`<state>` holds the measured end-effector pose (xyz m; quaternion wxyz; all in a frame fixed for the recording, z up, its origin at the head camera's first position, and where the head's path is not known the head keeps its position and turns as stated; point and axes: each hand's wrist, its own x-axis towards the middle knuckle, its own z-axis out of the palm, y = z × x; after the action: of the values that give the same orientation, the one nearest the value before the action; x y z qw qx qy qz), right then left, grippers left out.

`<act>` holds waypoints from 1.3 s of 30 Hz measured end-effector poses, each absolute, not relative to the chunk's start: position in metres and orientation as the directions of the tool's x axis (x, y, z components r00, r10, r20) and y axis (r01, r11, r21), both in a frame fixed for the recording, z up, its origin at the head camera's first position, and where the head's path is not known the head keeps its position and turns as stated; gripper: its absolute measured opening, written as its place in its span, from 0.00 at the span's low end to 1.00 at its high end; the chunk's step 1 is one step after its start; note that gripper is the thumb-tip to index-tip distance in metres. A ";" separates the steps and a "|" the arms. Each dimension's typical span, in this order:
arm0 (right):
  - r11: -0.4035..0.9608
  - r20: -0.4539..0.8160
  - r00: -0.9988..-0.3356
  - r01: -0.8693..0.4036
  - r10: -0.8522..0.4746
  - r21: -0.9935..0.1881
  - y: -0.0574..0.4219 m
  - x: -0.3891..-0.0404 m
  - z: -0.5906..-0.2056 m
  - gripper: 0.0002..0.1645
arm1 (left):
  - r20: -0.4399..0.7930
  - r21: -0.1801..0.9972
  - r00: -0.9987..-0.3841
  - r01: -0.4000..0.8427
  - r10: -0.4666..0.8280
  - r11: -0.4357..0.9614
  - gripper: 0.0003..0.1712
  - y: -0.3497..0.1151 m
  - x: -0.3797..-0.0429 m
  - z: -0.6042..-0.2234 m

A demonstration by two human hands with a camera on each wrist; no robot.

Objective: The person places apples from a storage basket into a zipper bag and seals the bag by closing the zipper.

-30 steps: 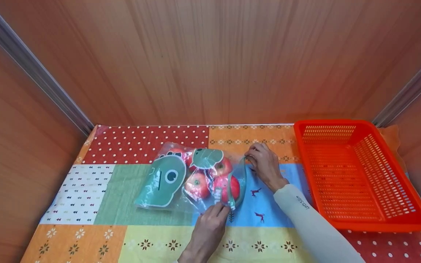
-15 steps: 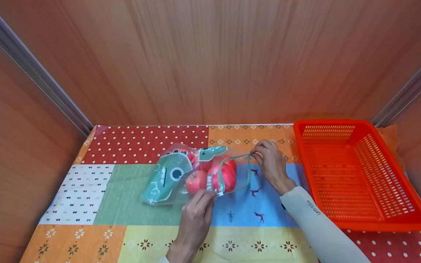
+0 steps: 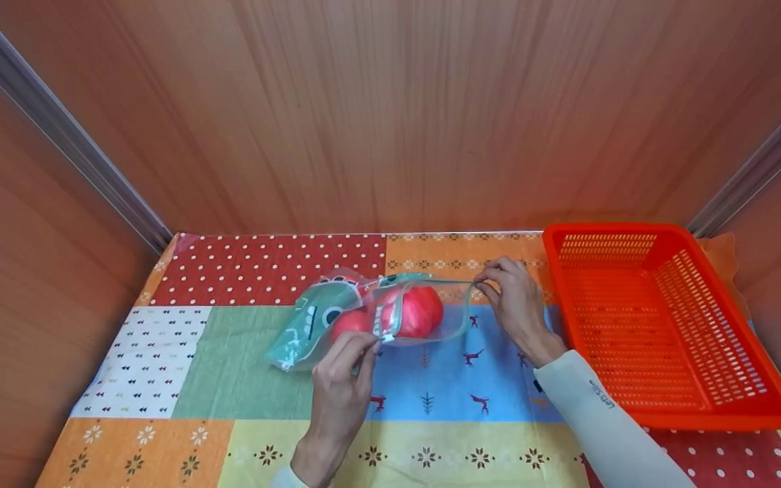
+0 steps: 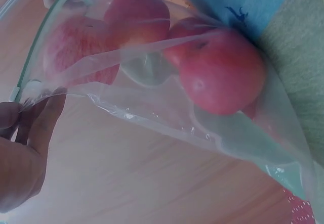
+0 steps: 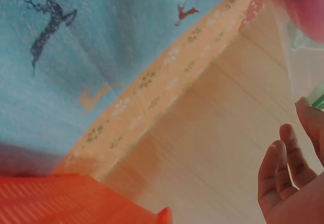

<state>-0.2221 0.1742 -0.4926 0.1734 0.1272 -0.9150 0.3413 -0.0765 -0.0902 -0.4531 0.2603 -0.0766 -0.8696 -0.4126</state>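
Observation:
A clear zip bag with green cartoon printing holds several red apples. Its mouth gapes toward the right, edged by a green zip strip. My left hand pinches the near corner of that mouth, by the white slider. At the far corner, my right hand pinches the green edge between thumb and finger. In the left wrist view the apples sit inside the bag, seen through the plastic. The right wrist view shows only a bit of the bag beside my right hand.
An orange-red plastic basket with slotted walls stands to the right, close to my right forearm. A patchwork cloth covers the table. Wood-grain panels rise at the back and both sides.
Both hands have lifted and spread the bag's mouth. The left hand moved left and up, the right hand slightly right. The apples have bunched together inside the bag, which is now more tilted.

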 end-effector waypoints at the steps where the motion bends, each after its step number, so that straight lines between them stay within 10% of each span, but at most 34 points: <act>1: 0.738 0.405 -0.907 -0.350 -0.114 -0.577 0.175 -0.222 -0.491 0.04 | 0.519 0.683 -0.851 0.352 -0.086 0.641 0.08 -0.091 -0.077 -0.452; 39: 0.775 0.530 -0.848 -0.353 -0.027 -0.524 0.217 -0.204 -0.427 0.08 | 0.595 0.771 -0.783 0.495 -0.179 0.401 0.05 -0.100 -0.115 -0.409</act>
<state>-0.2041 0.2166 -0.4266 0.2555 0.1047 -0.9068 0.3185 -0.1150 -0.1005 -0.4088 0.3131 -0.1018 -0.7760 -0.5379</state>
